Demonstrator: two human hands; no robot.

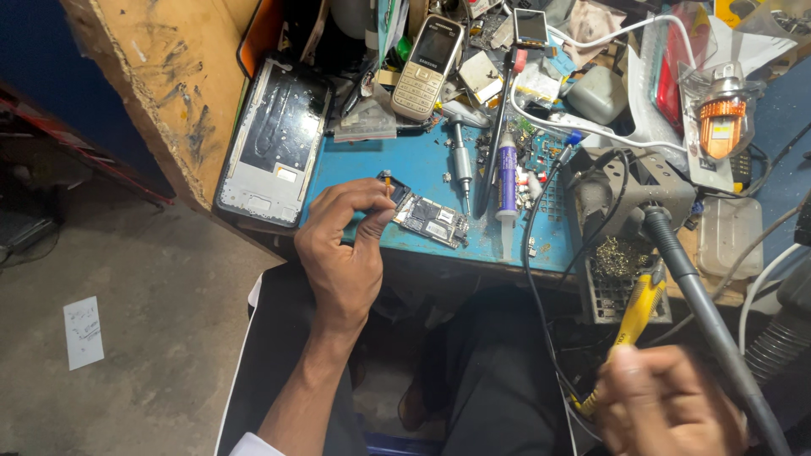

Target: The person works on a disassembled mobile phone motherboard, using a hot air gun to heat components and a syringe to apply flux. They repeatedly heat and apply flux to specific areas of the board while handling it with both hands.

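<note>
- From the head camera, we see the left hand (345,245) pinching a small dark component (394,187) between thumb and fingertips, just above the near edge of the blue mat (355,169).
- Just right of that pinch lies a bare circuit board (433,221), touching the mat.
- Near right, our right hand (663,405) is closed round a yellow-handled tool (632,317), blurred.
- Far side: a keypad phone (427,66); left, a phone frame (274,139) leaning on the wooden board (173,76).
</note>
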